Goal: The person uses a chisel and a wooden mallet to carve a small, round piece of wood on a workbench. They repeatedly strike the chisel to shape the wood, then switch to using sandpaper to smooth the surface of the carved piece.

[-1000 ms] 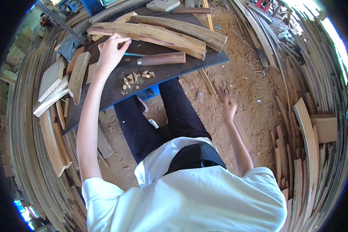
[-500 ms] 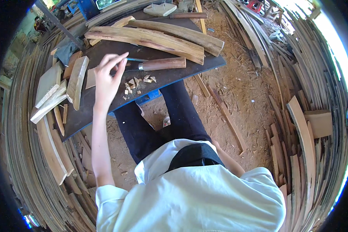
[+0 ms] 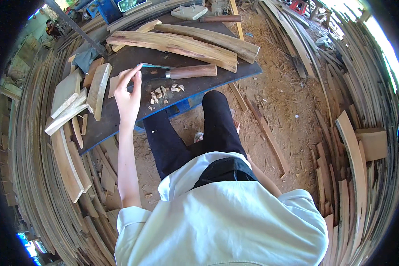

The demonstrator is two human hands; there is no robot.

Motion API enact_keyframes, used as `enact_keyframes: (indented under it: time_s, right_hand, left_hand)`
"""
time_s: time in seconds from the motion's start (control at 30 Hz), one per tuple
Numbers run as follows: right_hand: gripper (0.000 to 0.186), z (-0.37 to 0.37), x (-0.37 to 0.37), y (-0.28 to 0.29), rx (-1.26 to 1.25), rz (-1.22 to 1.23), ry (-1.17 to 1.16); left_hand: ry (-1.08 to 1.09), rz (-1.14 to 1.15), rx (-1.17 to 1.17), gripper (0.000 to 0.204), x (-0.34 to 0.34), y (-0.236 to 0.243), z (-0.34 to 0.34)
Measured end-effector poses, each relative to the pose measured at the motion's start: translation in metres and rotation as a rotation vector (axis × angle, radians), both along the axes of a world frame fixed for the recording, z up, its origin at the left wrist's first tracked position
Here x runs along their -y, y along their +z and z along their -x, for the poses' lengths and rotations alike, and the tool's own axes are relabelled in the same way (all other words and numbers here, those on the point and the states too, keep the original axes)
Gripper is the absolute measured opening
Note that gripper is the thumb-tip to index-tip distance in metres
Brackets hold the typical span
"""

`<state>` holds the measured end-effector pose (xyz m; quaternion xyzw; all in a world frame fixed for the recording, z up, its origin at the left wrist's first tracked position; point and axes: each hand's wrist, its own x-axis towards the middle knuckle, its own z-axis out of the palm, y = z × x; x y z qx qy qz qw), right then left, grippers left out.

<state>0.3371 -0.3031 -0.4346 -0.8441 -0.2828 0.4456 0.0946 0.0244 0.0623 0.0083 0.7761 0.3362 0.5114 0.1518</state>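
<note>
My left hand (image 3: 127, 95) is raised over the near part of the dark tabletop (image 3: 119, 113), thumb and index finger curled toward each other. A slim blue pen-like thing (image 3: 157, 66) runs from the fingertips to the right; how firmly they grip it is hard to see. Beside it lies a tool with a brown wooden handle and metal collar (image 3: 193, 71), its other end dark against the table. Small wood offcuts (image 3: 159, 93) are scattered just right of the hand. My right forearm (image 3: 265, 179) passes behind my waist, its hand hidden by my body.
Two long curved wood pieces (image 3: 177, 46) lie across the table's far side. Thick wood blocks (image 3: 99, 91) stand at its left. Long boards (image 3: 352, 150) are stacked on both sides. Wood strips (image 3: 268, 133) lie on the dusty floor to the right.
My left hand has drawn left, away from the wooden handle, and more of the slim blue thing shows. My right knee has moved up toward the table edge. The whole view has shifted slightly.
</note>
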Motion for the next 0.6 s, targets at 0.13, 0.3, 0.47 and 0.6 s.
enact_keyframes:
  time_s: [0.13, 0.3, 0.47, 0.6]
  right_hand:
    - [0.036, 0.0, 0.0, 0.0, 0.002, 0.001, 0.004]
    - [0.036, -0.002, -0.003, 0.001, 0.01, -0.004, 0.015]
    - [0.036, -0.005, -0.008, 0.003, 0.013, -0.018, 0.025]
    - [0.036, -0.006, -0.012, 0.004, 0.017, -0.022, 0.027]
  left_hand:
    - [0.02, 0.049, 0.03, 0.021, 0.003, -0.002, 0.003]
    - [-0.029, -0.073, -0.017, 0.021, 0.003, -0.003, 0.001]
    - [-0.046, 0.015, -0.026, 0.02, 0.005, -0.003, -0.001]
    - [-0.059, -0.009, -0.04, 0.02, 0.004, -0.003, 0.0]
